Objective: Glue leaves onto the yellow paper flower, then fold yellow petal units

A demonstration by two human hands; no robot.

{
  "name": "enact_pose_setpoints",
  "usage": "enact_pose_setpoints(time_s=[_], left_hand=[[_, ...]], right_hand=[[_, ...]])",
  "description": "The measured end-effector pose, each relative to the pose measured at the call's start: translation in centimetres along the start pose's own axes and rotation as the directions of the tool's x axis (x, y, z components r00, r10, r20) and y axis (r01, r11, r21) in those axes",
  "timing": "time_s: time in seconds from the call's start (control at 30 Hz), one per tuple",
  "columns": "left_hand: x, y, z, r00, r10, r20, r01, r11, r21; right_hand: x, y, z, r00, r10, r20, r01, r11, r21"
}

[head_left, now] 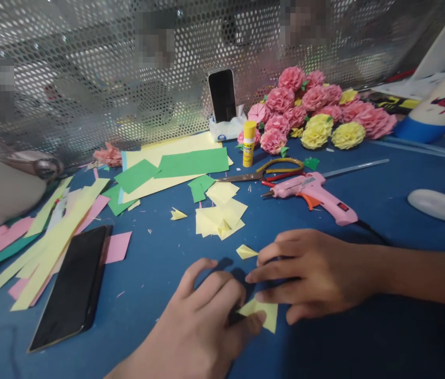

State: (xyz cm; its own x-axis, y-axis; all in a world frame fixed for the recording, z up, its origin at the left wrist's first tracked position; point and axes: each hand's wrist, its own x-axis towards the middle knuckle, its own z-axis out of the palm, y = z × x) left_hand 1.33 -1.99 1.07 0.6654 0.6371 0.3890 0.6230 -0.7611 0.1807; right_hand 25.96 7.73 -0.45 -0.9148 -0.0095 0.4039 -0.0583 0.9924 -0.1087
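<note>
Yellow paper, glue gun beyond, scissors, flowers

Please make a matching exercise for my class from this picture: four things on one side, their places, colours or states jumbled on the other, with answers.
Things
1. Glue stick
2. Hot glue gun
3. Left hand
4. Pile of paper flowers

Descriptions
A. pink and yellow, heaped together
B. thumb on yellow paper
C. standing upright
D. pink, lying on its side

Pairs: 1-C, 2-D, 3-B, 4-A
</note>
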Motion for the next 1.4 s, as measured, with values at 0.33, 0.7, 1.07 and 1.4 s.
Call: enact_pose_setpoints(time_s=[0.33,0.7,1.07,1.4], left_hand=[[-0.6,-0.4,-1.1,0.969,0.1,0.224,-0.104,0.995,0.006],[-0.4,0.1,-1.5,0.961,0.068,0.269,-0.071,0.997,0.002],[0.3,-0.2,0.4,0.917,-0.314,0.246,0.384,0.86,-0.334],[0.7,-0.4,0.1,0.867,-0.442,0.231,0.498,0.745,-0.443]], right_hand=[[3.6,-0.5,0.9,0.99,-0.043,0.136,0.048,0.998,-0.029],[-0.8,-1.1,-2.0,0.977,0.117,0.179,-0.092,0.986,-0.138],[1.7,-1.8,-1.2,0.986,0.139,0.088,-0.125,0.98,-0.152],[3.7,-2.6,-2.1,0.695,0.566,0.442,-0.674,0.301,0.675]])
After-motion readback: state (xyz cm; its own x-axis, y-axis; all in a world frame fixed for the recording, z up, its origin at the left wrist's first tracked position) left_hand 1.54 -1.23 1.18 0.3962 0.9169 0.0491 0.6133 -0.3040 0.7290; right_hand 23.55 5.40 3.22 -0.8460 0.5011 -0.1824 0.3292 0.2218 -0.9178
